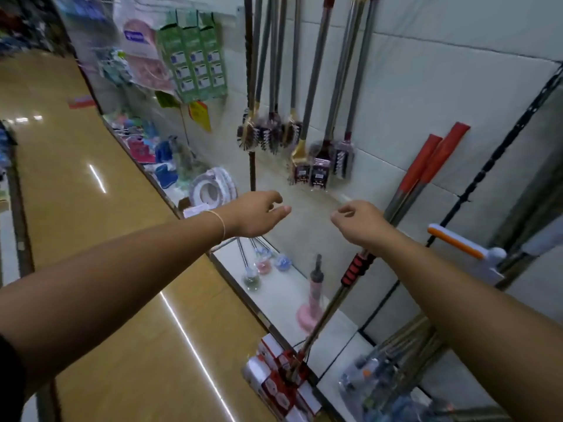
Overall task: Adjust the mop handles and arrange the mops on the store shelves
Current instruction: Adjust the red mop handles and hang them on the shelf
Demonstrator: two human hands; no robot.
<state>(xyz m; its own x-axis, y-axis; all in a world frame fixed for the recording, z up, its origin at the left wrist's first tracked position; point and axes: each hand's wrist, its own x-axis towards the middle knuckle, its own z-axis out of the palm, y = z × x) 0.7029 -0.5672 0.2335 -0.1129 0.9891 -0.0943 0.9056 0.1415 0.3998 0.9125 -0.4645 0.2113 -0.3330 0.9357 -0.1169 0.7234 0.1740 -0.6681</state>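
- Head view: the mop handle point(355, 269) leans against the shelf point(292, 287), slanting from its low head up and to the right.
- Right hand point(361, 222), loosely curled and empty, hovers directly over the shaft.
- Left hand point(256, 213), relaxed and empty, sits farther left.

I count about seven long-handled brushes point(320, 169) hanging on the wall point(441, 80), two red-capped handles point(422, 159) leaning there, one mop point(355, 269) with a red-and-black grip, three small round-headed sticks point(263, 266) and one pink plunger point(310, 303) on the shelf point(289, 287), and three green hanging packs point(192, 56).
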